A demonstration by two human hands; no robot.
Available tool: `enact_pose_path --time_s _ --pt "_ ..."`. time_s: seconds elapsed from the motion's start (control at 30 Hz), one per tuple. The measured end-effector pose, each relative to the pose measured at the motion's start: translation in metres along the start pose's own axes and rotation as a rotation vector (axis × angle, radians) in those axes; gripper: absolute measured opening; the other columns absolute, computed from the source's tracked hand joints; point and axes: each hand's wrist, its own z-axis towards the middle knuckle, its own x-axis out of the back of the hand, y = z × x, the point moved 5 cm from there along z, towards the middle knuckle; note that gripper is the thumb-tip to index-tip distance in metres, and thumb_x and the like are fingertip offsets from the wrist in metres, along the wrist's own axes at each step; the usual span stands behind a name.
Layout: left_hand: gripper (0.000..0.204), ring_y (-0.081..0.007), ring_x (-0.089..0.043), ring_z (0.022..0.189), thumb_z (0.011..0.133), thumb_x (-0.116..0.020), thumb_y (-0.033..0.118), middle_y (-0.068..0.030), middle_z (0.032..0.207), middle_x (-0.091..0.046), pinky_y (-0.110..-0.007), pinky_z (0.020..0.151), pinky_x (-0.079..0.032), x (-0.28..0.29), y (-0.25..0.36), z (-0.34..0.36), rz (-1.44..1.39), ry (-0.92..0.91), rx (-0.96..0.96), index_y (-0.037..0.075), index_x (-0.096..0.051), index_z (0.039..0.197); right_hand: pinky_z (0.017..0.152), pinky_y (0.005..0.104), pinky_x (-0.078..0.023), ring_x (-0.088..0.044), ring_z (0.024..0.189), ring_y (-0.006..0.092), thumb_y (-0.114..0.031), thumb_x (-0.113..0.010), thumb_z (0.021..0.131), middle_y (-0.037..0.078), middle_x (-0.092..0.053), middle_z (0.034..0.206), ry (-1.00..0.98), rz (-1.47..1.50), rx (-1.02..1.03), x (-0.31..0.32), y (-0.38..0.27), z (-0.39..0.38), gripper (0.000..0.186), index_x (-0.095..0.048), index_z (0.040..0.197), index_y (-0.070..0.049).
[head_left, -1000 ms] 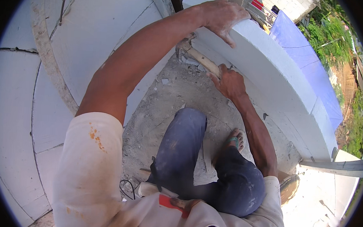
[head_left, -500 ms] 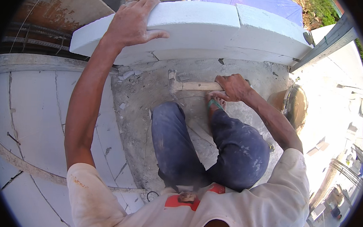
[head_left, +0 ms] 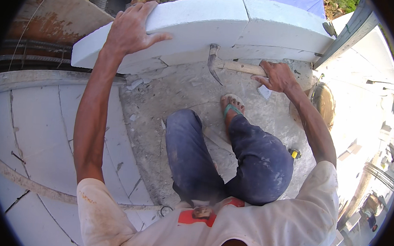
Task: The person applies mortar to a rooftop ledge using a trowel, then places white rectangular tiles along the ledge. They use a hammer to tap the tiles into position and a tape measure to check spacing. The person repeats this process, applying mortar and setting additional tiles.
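Hammer (head_left: 222, 65) in our right hand (head_left: 277, 77): from the head view we see our fingers wrapped round the far end of its wooden handle, with the steel head lying against the lower face of the white block (head_left: 202, 29). Our left hand (head_left: 130, 28) lies spread flat over the top edge of that block, fingers open, pressing rather than gripping. Below, our sandalled foot (head_left: 231, 107) rests on the dusty concrete floor (head_left: 171, 95), just beneath the hammer.

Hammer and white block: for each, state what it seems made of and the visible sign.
Hammer: dark, dull metal head, apparently steel; pale handle looks like bare wood. White block: matte, chalky, with chipped edges and a joint line, probably lightweight concrete or a similar masonry block.
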Motion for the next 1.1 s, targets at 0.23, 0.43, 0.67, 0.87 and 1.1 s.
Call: enact_pose_path --time_s 0.23,0.43,0.67,0.87,1.1 --pt "0.11 -0.0355 -0.068 0.118 0.071 -0.074 0.085 -0.0191 0.135 -0.067 -0.053 0.103 -0.053 0.001 -0.001 0.002 -0.008 -0.005 0.016 0.009 -0.055 0.149 0.069 0.0506 -0.055 -0.07 0.071 0.0412 -0.069 -0.051 0.1 0.019 -0.069 0.075 0.023 -0.064 0.055 0.004 0.012 0.002 0.067 -0.059 0.113 -0.004" --pt "0.111 -0.0352 -0.07 0.115 0.072 -0.075 0.083 -0.0209 0.133 -0.068 -0.051 0.101 -0.055 -0.003 -0.006 0.005 -0.014 -0.054 0.07 0.006 -0.056 0.148 0.067 0.0513 -0.054 -0.068 0.069 0.0416 -0.068 -0.054 0.098 0.019 -0.066 0.068 0.031 0.017 0.11 0.003 -0.003 -0.011 0.067 -0.06 0.111 -0.003" --pt "0.11 -0.0343 -0.069 0.117 0.072 -0.076 0.083 -0.021 0.131 -0.069 -0.05 0.104 -0.053 0.003 0.001 0.003 -0.034 -0.064 0.058 0.006 -0.056 0.148 0.066 0.0491 -0.052 -0.068 0.066 0.041 -0.061 -0.062 0.097 0.02 -0.064 0.067 0.04 0.399 0.052 -0.004 -0.025 -0.028 0.062 -0.064 0.105 0.0" --pt "0.101 -0.0388 -0.064 0.12 0.073 -0.081 0.072 -0.0249 0.126 -0.066 -0.049 0.107 -0.049 0.008 0.012 0.007 0.138 0.115 -0.114 -0.001 -0.056 0.139 0.07 0.0513 -0.054 -0.07 0.075 0.0453 -0.064 -0.062 0.097 0.023 -0.067 0.07 -0.025 0.514 0.055 -0.013 -0.067 -0.004 0.064 -0.066 0.106 -0.002" --pt "0.096 -0.044 -0.061 0.117 0.077 -0.08 0.066 -0.0301 0.121 -0.063 -0.051 0.106 -0.046 0.019 0.009 0.008 -0.207 0.014 -0.076 -0.007 -0.053 0.133 0.072 0.0516 -0.058 -0.071 0.07 0.0408 -0.062 -0.056 0.102 0.022 -0.068 0.071 0.028 0.195 0.41 -0.024 -0.182 0.112 0.065 -0.064 0.117 0.001"
